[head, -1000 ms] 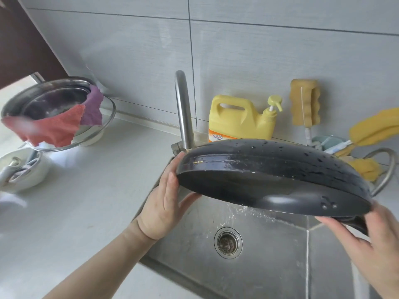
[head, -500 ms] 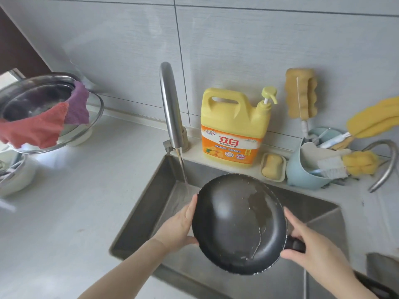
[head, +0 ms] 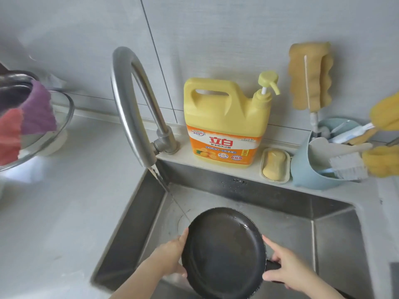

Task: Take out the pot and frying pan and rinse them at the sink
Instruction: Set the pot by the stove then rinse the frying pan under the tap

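The frying pan [head: 223, 253] has come down from chest height, face up, low inside the sink [head: 336, 238]. The left hand [head: 170, 256] cups its rim; the right hand [head: 287, 268] closes its grip round the handle. The faucet [head: 131, 108] stream falls just past its far-left edge, so rinsing seems underway.

Yellow detergent jug [head: 224, 117] beside soap bar [head: 273, 164], blue caddy [head: 311, 171].
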The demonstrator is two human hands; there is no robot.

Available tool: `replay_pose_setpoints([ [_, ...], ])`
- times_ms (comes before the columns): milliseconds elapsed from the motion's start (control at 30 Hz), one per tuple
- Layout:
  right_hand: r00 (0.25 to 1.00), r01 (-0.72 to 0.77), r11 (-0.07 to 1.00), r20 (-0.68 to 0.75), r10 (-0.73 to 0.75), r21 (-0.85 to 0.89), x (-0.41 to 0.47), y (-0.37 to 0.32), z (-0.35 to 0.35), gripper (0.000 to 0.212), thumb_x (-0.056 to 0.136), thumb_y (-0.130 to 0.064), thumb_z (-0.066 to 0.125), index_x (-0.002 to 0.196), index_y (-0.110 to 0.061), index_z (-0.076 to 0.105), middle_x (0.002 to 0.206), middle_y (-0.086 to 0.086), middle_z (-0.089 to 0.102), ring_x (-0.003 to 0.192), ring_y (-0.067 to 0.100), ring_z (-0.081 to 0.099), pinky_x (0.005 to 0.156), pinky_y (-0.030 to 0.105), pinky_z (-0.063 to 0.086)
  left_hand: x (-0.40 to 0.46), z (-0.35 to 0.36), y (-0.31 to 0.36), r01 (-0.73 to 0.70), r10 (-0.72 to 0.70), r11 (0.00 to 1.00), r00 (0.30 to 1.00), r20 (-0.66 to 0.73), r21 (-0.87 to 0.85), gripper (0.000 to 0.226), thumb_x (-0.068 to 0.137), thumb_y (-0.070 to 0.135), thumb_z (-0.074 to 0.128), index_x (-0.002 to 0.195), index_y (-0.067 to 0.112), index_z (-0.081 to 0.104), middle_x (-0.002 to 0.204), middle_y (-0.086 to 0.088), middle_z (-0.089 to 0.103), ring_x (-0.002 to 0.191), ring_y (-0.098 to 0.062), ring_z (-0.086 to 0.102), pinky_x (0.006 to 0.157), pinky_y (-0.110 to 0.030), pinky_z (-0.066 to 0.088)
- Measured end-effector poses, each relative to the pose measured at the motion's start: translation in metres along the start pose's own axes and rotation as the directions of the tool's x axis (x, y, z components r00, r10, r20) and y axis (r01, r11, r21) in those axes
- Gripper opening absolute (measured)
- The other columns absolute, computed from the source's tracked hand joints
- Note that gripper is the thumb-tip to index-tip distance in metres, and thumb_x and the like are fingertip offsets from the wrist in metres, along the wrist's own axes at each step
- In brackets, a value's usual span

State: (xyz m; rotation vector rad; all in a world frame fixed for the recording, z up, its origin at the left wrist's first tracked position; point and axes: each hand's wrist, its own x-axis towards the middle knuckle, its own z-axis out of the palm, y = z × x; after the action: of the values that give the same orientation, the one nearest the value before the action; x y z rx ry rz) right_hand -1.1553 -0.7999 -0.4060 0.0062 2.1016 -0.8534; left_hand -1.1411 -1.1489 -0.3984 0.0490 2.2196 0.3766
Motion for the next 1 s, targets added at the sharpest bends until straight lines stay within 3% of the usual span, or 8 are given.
replay_pose_setpoints([
  [233,0.999,-0.040,0.996,-0.022,0.042,0.075,0.021,0.028,0.011,0.103,0.055,-0.028,0.077,0.133,-0.069,0.023,0.100,0.010,0.055,0.047,0.010,0.043,0.043,0.022,0.039,0.034,0.017,0.001,0.039,-0.038,0.999,0.997,0.072,-0.002,0.118,0.079,0.029,0.077,0.154,0.023,-0.014,0.149,-0.004,0.036,0.130,-0.024,0.045,0.103,-0.036,0.042],
  [300,0.999,-0.033,0.997,-0.034,0.036,0.070,0.027,0.036,0.014,0.104,0.054,-0.033,0.078,0.135,-0.068,0.022,0.094,0.007,0.055,0.051,0.006,0.046,0.050,0.022,0.044,0.043,0.020,0.001,0.039,-0.039,0.999,0.997,0.066,0.000,0.118,0.078,0.029,0.077,0.154,0.024,-0.013,0.149,-0.003,0.035,0.131,-0.022,0.044,0.103,-0.036,0.042],
  [400,0.999,-0.020,0.999,-0.047,0.022,0.048,0.036,0.040,0.015,0.106,0.051,-0.045,0.076,0.132,-0.075,0.015,0.088,-0.005,0.053,0.061,0.002,0.052,0.072,0.018,0.048,0.053,0.023,0.001,0.060,-0.061,0.998,0.997,0.052,0.018,0.118,0.078,0.028,0.077,0.154,0.025,-0.013,0.145,-0.001,0.038,0.128,-0.022,0.047,0.102,-0.037,0.043],
  [500,0.996,-0.035,0.999,-0.077,0.035,0.000,0.045,0.037,0.016,0.104,0.050,-0.051,0.073,0.121,-0.085,0.004,0.095,-0.010,0.055,0.072,0.001,0.058,0.076,0.015,0.048,0.060,0.024,0.001,0.082,-0.084,0.993,0.996,0.028,0.084,0.115,0.082,0.032,0.074,0.154,0.019,-0.015,0.145,-0.001,0.036,0.126,-0.023,0.048,0.099,-0.036,0.044],
  [733,0.992,-0.009,1.000,-0.127,0.009,0.001,0.059,0.048,0.017,0.103,0.051,-0.056,0.073,0.120,-0.087,0.003,0.096,-0.010,0.056,0.079,0.001,0.060,0.082,0.016,0.048,0.072,0.028,0.007,0.102,-0.096,0.987,0.994,-0.053,0.125,0.110,0.087,0.031,0.068,0.153,0.013,-0.018,0.149,0.001,0.030,0.125,-0.021,0.047,0.098,-0.034,0.045],
  [900,0.990,0.020,1.000,-0.142,-0.019,0.005,0.064,0.051,0.021,0.105,0.056,-0.053,0.075,0.123,-0.085,0.001,0.095,-0.012,0.058,0.087,-0.004,0.059,0.083,0.015,0.046,0.069,0.034,0.002,0.102,-0.105,0.994,0.991,-0.078,-0.037,0.105,0.089,0.025,0.066,0.153,0.024,-0.018,0.147,0.007,0.032,0.120,-0.017,0.051,0.097,-0.030,0.045],
  [1000,0.986,0.042,0.999,-0.163,-0.043,-0.006,0.069,0.055,0.026,0.108,0.061,-0.048,0.081,0.131,-0.077,0.004,0.096,-0.015,0.059,0.096,-0.016,0.053,0.083,0.008,0.040,0.058,0.027,-0.011,0.132,-0.153,0.971,0.984,-0.092,-0.199,0.082,0.094,0.027,0.059,0.156,0.029,0.004,0.153,0.008,0.031,0.129,-0.014,0.047,0.103,-0.025,0.038],
])
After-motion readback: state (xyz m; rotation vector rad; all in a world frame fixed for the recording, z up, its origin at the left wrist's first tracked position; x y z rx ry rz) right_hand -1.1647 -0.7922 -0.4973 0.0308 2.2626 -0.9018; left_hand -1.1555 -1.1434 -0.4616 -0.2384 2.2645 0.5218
